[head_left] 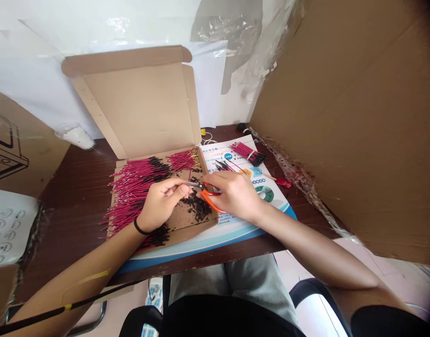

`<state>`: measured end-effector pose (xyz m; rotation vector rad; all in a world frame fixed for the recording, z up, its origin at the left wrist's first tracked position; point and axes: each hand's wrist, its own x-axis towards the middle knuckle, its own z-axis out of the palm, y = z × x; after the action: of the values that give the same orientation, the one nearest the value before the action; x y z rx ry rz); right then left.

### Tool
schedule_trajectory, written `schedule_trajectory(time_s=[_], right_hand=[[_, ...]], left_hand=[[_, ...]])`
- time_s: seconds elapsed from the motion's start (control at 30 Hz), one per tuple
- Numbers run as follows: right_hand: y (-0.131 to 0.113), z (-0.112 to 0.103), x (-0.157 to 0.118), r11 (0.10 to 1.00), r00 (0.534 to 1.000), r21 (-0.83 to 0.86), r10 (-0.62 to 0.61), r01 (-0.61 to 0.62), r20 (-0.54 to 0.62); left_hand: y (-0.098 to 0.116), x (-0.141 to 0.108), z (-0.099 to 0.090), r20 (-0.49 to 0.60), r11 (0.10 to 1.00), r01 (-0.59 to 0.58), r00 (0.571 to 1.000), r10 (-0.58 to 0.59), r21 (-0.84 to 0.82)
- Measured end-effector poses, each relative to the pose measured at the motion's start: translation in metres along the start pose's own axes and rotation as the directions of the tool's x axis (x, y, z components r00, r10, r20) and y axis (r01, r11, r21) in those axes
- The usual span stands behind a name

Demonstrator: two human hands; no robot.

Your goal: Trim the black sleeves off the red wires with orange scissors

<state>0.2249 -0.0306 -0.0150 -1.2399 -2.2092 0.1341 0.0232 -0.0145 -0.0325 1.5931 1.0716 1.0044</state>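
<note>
My right hand (236, 194) is closed on orange-handled scissors (211, 201), whose metal blades point left. At the blade tips my left hand (163, 201) is pinched; what sits between its fingertips is too small to make out. Both hands are over an open cardboard box (141, 105). Inside the box, many red wires with black ends (130, 187) lie in a thick pile on the left. A smaller group of red wires (181, 160) rests at its back right. Small black scraps (199, 208) are scattered beneath the scissors.
A printed sheet (209, 154) lies under and beside the box, bearing a bundled set of red wires (246, 150) and a red item (283, 181). Large cardboard (355, 117) stands at right. A clear bag of white pieces (78, 136) is at the back left.
</note>
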Motion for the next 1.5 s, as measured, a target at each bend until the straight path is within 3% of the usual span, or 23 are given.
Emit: schedule_trajectory(time_s=[0.2,0.43,0.67,0.9,1.07,1.27,1.5], right_hand=[[0.002,0.000,0.000,1.000,1.000,-0.018,-0.010,0.010,0.030],[0.006,-0.009,0.003,0.995,0.986,-0.099,0.022,-0.006,0.163],[0.006,0.002,0.001,0.993,0.993,0.047,0.109,-0.110,0.037],[0.002,0.002,0.000,0.995,0.999,0.092,0.019,-0.023,0.043],[0.001,0.002,0.000,0.999,1.000,0.053,-0.007,0.006,0.021],[0.003,0.001,0.000,0.999,0.996,0.038,-0.042,0.039,0.076],[0.010,0.005,-0.001,0.995,0.995,-0.095,-0.034,0.042,0.089]], left_hand=[[0.002,0.000,-0.001,0.002,0.994,-0.038,0.999,0.038,0.102],[0.001,0.001,0.000,0.021,0.977,-0.080,0.997,0.077,0.199],[0.001,0.002,0.002,-0.007,0.997,-0.047,0.999,0.048,0.056],[-0.005,0.003,0.001,-0.067,0.999,-0.044,0.997,0.042,-0.027],[-0.001,0.003,0.000,-0.064,0.999,-0.052,0.996,0.053,0.015],[0.002,0.002,0.002,-0.086,0.997,-0.070,0.994,0.072,0.028],[0.005,0.001,0.004,-0.078,0.996,-0.059,0.995,0.064,0.059]])
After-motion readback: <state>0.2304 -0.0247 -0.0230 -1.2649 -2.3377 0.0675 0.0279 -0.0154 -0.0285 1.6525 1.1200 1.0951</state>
